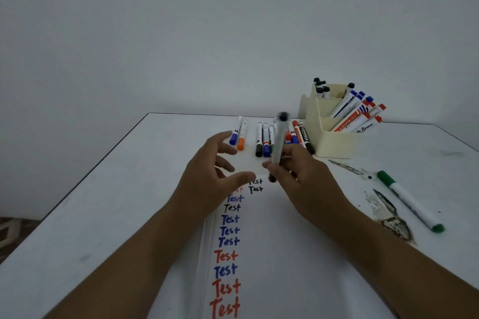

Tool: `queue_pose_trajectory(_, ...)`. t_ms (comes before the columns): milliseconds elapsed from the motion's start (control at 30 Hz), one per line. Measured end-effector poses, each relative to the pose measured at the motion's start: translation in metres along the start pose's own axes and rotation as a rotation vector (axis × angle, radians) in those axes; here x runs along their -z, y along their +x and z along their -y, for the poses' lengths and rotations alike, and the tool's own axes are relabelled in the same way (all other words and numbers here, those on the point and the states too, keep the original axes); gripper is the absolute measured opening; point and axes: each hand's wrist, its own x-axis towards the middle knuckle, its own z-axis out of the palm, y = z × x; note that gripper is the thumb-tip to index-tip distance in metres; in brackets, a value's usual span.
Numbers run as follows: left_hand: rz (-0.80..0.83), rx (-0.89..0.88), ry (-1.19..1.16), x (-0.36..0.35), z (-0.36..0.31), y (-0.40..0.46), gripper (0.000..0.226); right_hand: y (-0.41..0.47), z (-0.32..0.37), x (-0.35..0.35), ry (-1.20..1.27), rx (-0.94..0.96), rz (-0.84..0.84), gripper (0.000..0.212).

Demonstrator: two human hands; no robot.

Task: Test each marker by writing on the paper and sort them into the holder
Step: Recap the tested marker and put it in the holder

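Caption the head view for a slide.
Right hand holds a marker over the paper; left hand open beside it, holder behind.

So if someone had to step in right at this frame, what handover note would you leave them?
Right hand grips a blurred black-capped marker, near upright over the paper.
Left hand is open above the paper, holding nothing.
Done: a column of "Test" words in red, blue and black; many markers sorted in the cream holder.
Left: the held marker, the row of loose markers behind the paper, and likely the green marker lying to the right.
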Motion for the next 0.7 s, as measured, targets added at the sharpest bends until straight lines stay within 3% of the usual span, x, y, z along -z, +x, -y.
queue_pose_trajectory(100, 0.118, -0.057, 0.052, -0.003, -0.003, -0.004, 0.072, -0.004, 0.002, 0.000, 0.247, -0.040, 0.009, 0.020)
queue_pose_trajectory(300, 0.157, -0.127, 0.170, -0.003, -0.005, -0.004, 0.015, -0.007, 0.008, 0.000, 0.604, -0.150, -0.006, 0.022)
queue_pose_trajectory(433, 0.090, -0.142, 0.105, 0.000, -0.003, -0.004, 0.016, -0.005, 0.010, 0.006, 0.890, -0.232, -0.095, 0.020)
queue_pose_trajectory(500, 0.082, -0.175, 0.086, -0.001, -0.003, -0.005, 0.018, -0.006, 0.010, 0.008, 0.925, -0.237, -0.084, 0.027)
queue_pose_trajectory(700, 0.224, -0.246, 0.207, -0.007, 0.000, -0.002, 0.019, -0.009, 0.014, 0.002, 0.686, -0.153, -0.040, 0.029)
